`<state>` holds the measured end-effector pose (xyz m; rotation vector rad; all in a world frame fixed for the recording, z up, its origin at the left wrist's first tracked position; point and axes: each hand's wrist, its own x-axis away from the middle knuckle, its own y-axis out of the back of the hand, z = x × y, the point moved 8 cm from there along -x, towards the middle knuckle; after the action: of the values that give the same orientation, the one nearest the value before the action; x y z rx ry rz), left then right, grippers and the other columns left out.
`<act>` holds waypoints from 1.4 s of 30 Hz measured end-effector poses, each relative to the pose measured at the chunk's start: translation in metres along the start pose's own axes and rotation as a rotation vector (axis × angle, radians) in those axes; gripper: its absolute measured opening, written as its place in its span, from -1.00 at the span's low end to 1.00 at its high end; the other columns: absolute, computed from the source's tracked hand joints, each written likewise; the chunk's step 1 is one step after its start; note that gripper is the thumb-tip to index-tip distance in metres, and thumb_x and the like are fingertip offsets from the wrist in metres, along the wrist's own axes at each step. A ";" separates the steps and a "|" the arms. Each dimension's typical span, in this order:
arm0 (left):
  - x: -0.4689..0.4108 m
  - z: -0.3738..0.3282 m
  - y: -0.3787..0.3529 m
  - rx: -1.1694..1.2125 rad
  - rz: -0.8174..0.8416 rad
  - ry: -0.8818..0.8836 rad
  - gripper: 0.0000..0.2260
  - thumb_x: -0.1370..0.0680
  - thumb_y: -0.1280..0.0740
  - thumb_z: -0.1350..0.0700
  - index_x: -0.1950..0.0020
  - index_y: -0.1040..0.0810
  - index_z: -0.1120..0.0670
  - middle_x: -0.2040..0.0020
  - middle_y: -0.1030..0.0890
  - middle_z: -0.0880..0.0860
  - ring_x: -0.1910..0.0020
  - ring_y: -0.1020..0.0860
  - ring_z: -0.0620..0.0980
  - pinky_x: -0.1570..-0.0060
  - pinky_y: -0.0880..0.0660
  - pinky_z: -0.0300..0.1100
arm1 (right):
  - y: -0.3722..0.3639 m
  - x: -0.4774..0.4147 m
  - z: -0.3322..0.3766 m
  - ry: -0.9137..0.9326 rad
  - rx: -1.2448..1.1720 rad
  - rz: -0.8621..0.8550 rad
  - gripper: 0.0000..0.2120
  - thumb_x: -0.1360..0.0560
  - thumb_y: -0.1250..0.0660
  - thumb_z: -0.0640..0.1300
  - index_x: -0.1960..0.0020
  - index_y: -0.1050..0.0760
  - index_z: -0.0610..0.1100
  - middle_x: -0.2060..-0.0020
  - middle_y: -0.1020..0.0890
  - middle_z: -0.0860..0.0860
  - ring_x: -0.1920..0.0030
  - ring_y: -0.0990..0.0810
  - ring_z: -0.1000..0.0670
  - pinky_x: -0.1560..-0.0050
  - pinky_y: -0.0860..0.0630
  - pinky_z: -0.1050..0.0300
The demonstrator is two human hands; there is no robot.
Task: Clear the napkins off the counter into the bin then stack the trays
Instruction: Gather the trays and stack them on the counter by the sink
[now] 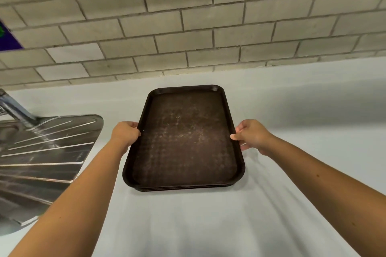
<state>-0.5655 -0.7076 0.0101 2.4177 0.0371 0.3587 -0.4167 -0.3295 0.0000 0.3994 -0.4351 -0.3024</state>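
Observation:
A stack of dark brown trays (183, 137) lies on the pale counter (292, 100), its long side running away from me. The top tray's worn surface is bare, and layered rims show at the near edge. My left hand (125, 133) grips the left rim of the top tray, fingers curled around it. My right hand (250, 134) holds the right rim, thumb on top. No napkins and no bin are in view.
A steel sink drainboard (46, 152) with ridges lies at the left, with a tap base (14, 108) behind it. A grey tiled wall (188, 27) rises at the back of the counter. A purple corner of something (8, 39) shows on the wall at far left.

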 end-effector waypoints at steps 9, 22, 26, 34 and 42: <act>-0.008 0.001 -0.015 -0.150 0.008 -0.066 -0.64 -0.52 -0.24 0.32 -0.31 -0.55 0.17 -0.19 -0.61 0.20 -0.17 -0.55 0.23 -0.25 -0.48 0.08 | -0.002 -0.004 -0.002 0.006 0.034 -0.076 -0.88 -0.46 -0.45 -0.26 0.10 -0.50 -0.20 0.23 -0.60 -0.12 0.26 -0.62 -0.10 0.21 -0.66 0.01; -0.007 0.003 -0.026 -0.258 -0.018 -0.138 -0.66 -0.62 -0.17 0.16 -0.39 -0.45 0.19 -0.31 -0.52 0.20 -0.25 -0.49 0.23 -0.20 -0.44 0.03 | -0.009 -0.010 0.004 0.123 0.440 -0.244 -0.60 -0.50 -0.38 0.05 -0.29 -0.46 -0.03 -0.09 -0.55 -0.06 0.04 -0.62 -0.12 0.01 -0.60 0.00; -0.004 0.013 -0.031 -0.230 -0.037 -0.057 -0.59 -0.69 -0.01 0.01 -0.31 -0.47 0.25 -0.25 -0.52 0.25 -0.21 -0.50 0.23 -0.16 -0.42 0.03 | -0.021 -0.008 0.004 0.180 0.595 -0.258 -0.55 -0.59 -0.23 0.04 -0.47 -0.32 0.04 -0.19 -0.57 -0.04 -0.14 -0.58 -0.10 0.03 -0.51 0.11; -0.001 0.021 -0.039 -0.118 0.018 0.061 -0.50 -0.69 0.03 -0.07 -0.38 -0.41 0.26 -0.33 -0.47 0.26 -0.29 -0.45 0.25 -0.30 -0.37 0.08 | -0.035 -0.016 -0.013 0.026 0.506 -0.173 -0.61 -0.65 -0.03 0.07 -0.22 -0.42 -0.20 -0.09 -0.59 -0.14 -0.04 -0.57 -0.14 0.05 -0.48 0.06; 0.017 0.016 -0.040 -0.035 -0.046 0.057 -0.57 -0.68 -0.08 -0.06 -0.19 -0.51 0.28 -0.09 -0.55 0.23 0.01 -0.50 0.17 0.00 -0.42 0.00 | -0.021 -0.005 -0.020 0.022 0.466 -0.263 -0.73 -0.65 0.00 0.01 0.02 -0.33 -0.16 0.13 -0.49 -0.06 0.19 -0.48 -0.05 0.18 -0.37 0.11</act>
<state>-0.5426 -0.6850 -0.0234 2.3674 0.1112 0.4036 -0.4155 -0.3404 -0.0278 0.9189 -0.4303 -0.4524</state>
